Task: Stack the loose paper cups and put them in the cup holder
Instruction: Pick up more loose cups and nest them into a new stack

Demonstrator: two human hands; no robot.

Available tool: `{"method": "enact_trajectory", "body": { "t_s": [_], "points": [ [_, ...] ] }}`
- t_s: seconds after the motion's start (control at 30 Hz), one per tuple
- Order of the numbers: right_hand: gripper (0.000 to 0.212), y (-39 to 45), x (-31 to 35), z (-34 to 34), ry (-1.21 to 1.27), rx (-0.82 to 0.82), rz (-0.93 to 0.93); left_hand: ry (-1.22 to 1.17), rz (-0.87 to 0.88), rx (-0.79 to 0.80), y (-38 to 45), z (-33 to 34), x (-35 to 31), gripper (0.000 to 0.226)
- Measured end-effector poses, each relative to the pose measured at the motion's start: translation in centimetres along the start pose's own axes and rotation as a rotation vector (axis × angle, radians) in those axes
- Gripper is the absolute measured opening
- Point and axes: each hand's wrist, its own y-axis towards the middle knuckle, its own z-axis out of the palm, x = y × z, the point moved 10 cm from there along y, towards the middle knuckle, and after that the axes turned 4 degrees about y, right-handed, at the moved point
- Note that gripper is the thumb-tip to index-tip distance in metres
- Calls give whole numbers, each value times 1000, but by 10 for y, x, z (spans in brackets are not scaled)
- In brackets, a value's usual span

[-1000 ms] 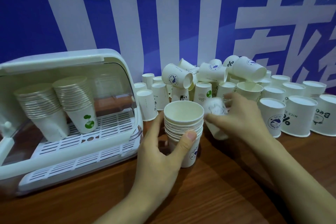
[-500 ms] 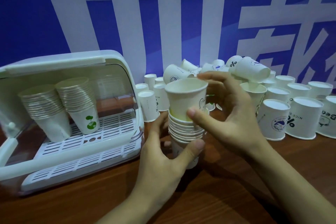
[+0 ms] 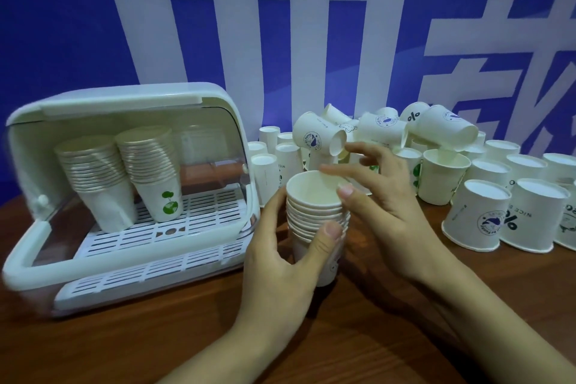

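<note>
Two hands point(image 3: 282, 254), three cup stacks point(image 3: 316, 221).

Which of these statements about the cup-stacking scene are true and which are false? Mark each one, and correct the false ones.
1. The left hand grips the stack of cups standing on the table. True.
2. The cup holder has no cups in it. False: two stacks stand inside it on the slatted tray.
3. The right hand holds a loose cup. False: it holds nothing; its fingers are spread just above the stack's rim.
4. Many of the loose cups to the right stand upside down. True.
5. The cup holder's lid is closed. False: it is raised.
</note>
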Motion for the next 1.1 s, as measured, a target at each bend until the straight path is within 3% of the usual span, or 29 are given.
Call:
{"method": "enact_trajectory", "body": {
  "t_s": [0.27, 0.37, 0.43, 0.47, 0.53, 0.6, 0.67, 0.73, 0.83, 0.93, 1.03, 1.1],
  "points": [
    [46, 19, -1, 10, 81, 170, 45, -79, -54, -48, 1, -5, 7, 74],
    [38, 47, -14, -7, 166, -11, 74, -47, -47, -45, 2, -4, 5, 70],
    [44, 66, -34, -20, -31, -186, 135, -32, -40, -41, 2, -3, 5, 68],
    [57, 76, -41, -18, -219, -189, 149, -31, -40, -40, 3, -3, 5, 67],
    [83, 98, -49, 0, -561, -72, 172, -34, -32, -37, 3, -3, 6, 66],
    [97, 118, -53, 17, -775, 23, 210, -28, -20, -32, 4, -4, 5, 67],
    [93, 135, -57, 25, -944, 74, 270, -25, -23, -28, 5, -3, 7, 69],
    [66, 144, -52, 24, -1014, 85, 286, -33, -37, -28, 6, -3, 8, 69],
    [51, 130, -24, 3, -768, -63, 173, -36, -39, -8, 6, -3, 0, 64],
    [60, 89, -1, -26, -117, -219, 198, -42, -47, 7, 7, -2, 3, 59],
    [81, 46, 8, -26, 290, -135, 264, -39, -52, 19, 6, 0, 5, 64],
    [73, 28, 14, -24, 371, -133, 207, -19, -46, 9, 6, 0, 4, 70]
  ]
}}
